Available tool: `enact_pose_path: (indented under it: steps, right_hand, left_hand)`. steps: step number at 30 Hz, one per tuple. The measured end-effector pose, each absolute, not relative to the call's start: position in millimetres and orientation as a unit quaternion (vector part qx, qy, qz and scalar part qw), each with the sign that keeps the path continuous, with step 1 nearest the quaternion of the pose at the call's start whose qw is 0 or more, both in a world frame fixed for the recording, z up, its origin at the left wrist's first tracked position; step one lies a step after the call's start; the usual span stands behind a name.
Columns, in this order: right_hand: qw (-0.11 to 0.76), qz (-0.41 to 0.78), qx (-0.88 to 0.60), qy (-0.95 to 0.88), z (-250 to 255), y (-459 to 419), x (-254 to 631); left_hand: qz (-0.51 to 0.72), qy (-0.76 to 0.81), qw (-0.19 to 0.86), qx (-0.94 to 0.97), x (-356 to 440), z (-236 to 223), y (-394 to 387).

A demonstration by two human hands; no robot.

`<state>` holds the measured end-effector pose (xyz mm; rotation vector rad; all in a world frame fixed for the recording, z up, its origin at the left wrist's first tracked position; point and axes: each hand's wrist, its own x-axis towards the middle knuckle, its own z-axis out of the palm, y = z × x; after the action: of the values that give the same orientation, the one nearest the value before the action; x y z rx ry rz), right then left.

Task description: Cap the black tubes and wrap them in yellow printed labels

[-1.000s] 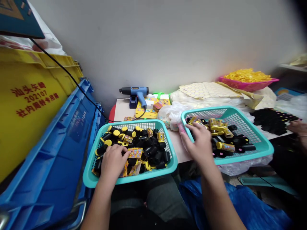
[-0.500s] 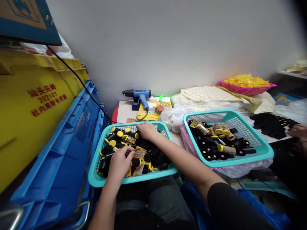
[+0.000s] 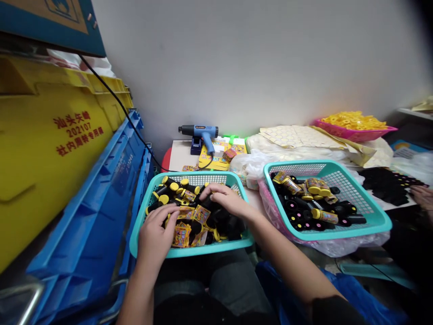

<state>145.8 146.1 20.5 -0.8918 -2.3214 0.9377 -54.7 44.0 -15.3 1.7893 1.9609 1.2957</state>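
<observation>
A turquoise mesh basket (image 3: 135,234) on my lap holds black cylindrical bottles (image 3: 233,225), several with yellow caps (image 3: 163,199). Colourful printed wrappers (image 3: 181,235) lie loose among them. At the basket's left side is my left hand (image 3: 157,232), thumb apart from the other fingers, fingertips close to a printed wrapper; nothing shows clearly in its grasp. My right hand (image 3: 225,201) reaches in from the right with bent fingers around a black bottle (image 3: 204,201), which the fingers partly cover.
Another turquoise basket (image 3: 382,221) with black and wrapped bottles stands right. A blue heat gun (image 3: 204,132) rests on the table behind; its cable runs left. Blue crates (image 3: 77,243) and a yellow crate (image 3: 27,180) flank the left. A co-worker's hand (image 3: 422,196) appears far right, by black parts.
My right hand has drawn back from the basket's far rim toward its middle right. My left hand has moved left, its fingers less pinched, uncovering wrappers. The view has shifted slightly.
</observation>
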Motion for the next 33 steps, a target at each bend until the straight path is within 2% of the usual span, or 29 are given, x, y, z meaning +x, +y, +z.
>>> enact_pose_path:
  steps: [3,7,14,17,20,22,26,33]
  right_hand:
    - [0.301,0.387,-0.352,-0.797,18,118,145]
    - [0.298,0.446,-0.332,-0.776,10,100,138]
    - [0.351,0.509,-0.405,-0.673,-1,94,135]
    - [0.375,0.588,-0.370,-0.614,-3,93,142]
    - [0.418,0.704,-0.311,-0.482,-3,92,153]
    - [0.436,0.739,-0.281,-0.430,-1,93,160]
    - [0.418,0.721,-0.268,-0.483,-1,96,171]
    - [0.336,0.696,-0.279,-0.570,-11,102,177]
  left_hand:
    - [0.452,0.626,0.169,0.612,-50,-8,39]
    - [0.460,0.611,0.249,0.594,-41,-3,34]
    - [0.546,0.564,0.398,0.475,-19,-12,36]
    - [0.556,0.581,0.397,0.443,-18,-15,37]
    - [0.551,0.611,0.359,0.441,-21,-17,36]
    - [0.545,0.616,0.331,0.463,-24,-18,36]
    - [0.539,0.592,0.314,0.511,-25,-19,36]
    - [0.522,0.552,0.358,0.543,-22,-18,38]
